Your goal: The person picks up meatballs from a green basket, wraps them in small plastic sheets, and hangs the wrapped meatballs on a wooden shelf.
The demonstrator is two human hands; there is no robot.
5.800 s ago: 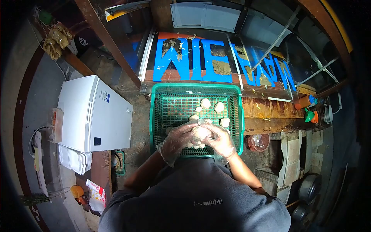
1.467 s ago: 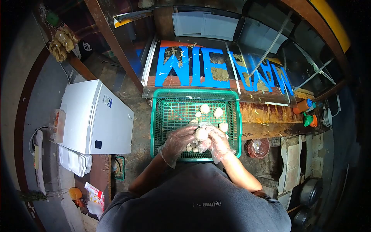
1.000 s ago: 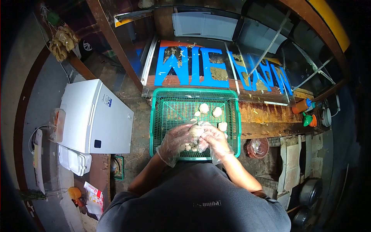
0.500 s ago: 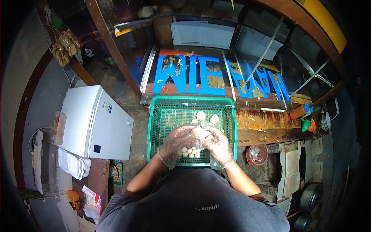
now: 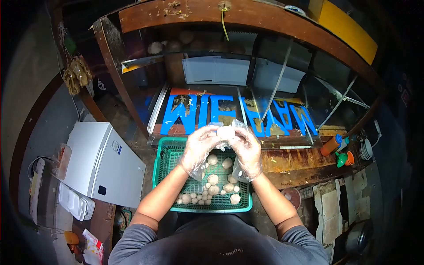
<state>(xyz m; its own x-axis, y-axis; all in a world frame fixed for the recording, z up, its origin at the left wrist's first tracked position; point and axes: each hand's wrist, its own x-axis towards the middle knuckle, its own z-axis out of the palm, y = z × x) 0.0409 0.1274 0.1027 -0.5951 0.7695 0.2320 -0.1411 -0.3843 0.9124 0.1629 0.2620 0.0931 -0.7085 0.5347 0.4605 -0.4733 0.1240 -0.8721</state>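
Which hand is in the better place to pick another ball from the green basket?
Probably the left hand. Both gloved hands hold the pale ball above the green basket, but the left one is directly over the loose balls; the right hand also has loose plastic hanging from it.

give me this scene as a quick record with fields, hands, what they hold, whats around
left hand: gloved, on the dough ball
right hand: gloved, cupping the same dough ball
height: raised above the green basket
basket contents: pale balls, large and small
left of basket: white chest freezer
behind: glass case with blue lettering
right: orange bottle
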